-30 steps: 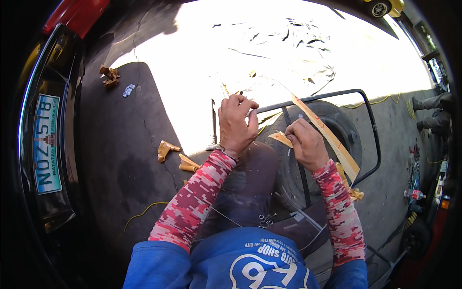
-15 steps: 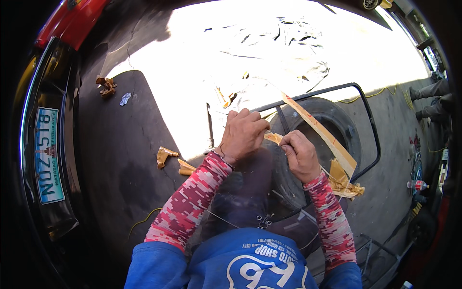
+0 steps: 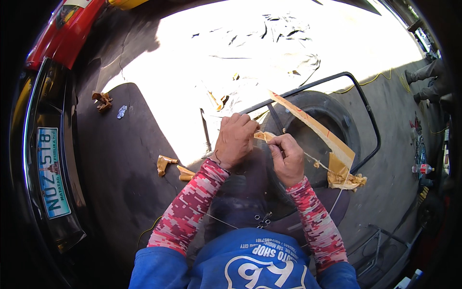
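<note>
My left hand (image 3: pixel 234 139) and my right hand (image 3: pixel 287 159) are closed, with fingertips pinching a short strip of brown paper (image 3: pixel 263 136) stretched between them. The strip's ends are hidden in my fingers. Beyond my right hand, a long tapering piece of brown paper (image 3: pixel 315 125) with red marks slants across a black metal frame (image 3: pixel 369 108) and a tire (image 3: pixel 344 113). Crumpled brown paper (image 3: pixel 347 178) hangs at its lower end. A thin pale strand (image 3: pixel 317 163) runs from beside my right hand toward that crumple.
Scraps of brown paper (image 3: pixel 165 164) and crumpled foil (image 3: pixel 122 111) lie on the floor at left. A black car's rear (image 3: pixel 53 176) borders the left side, with a red car (image 3: pixel 67 36) beyond. Another person's legs (image 3: pixel 430 79), a yellow cord (image 3: pixel 368 83) and a bottle (image 3: pixel 423 168) are at right.
The whole view has shifted slightly. My hands keep their pinch on the paper strip. The pale strand beside my right hand now shows more plainly, and the crumpled paper sits a little farther from that hand.
</note>
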`<act>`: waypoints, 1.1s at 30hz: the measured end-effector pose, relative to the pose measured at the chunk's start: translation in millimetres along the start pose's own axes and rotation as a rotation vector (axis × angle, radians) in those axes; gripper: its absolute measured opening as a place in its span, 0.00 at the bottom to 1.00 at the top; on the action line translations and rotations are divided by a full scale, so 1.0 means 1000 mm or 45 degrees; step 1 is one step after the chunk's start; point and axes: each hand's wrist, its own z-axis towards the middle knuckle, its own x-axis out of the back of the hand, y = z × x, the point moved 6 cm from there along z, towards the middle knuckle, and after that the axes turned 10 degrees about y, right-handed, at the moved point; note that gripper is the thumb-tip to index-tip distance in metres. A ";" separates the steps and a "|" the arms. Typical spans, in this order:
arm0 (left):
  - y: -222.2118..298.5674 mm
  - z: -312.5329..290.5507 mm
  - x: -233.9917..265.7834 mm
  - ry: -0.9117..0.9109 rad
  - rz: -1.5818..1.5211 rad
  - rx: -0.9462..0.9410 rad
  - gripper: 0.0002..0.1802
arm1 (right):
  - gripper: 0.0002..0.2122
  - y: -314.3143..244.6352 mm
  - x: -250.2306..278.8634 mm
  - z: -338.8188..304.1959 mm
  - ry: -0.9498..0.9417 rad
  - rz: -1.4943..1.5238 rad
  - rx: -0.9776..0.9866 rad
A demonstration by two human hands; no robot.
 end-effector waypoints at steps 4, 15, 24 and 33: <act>0.002 0.001 -0.003 -0.059 0.024 -0.029 0.06 | 0.02 0.004 -0.001 -0.007 0.118 0.050 0.000; 0.010 0.003 -0.006 -0.079 0.046 0.052 0.02 | 0.03 0.016 0.002 -0.014 0.284 0.105 -0.021; 0.002 0.006 0.001 0.103 -0.054 0.224 0.02 | 0.01 0.017 0.006 -0.014 0.338 0.144 -0.018; 0.029 -0.021 0.011 0.080 0.224 0.257 0.02 | 0.02 0.023 0.007 -0.015 0.375 0.203 -0.032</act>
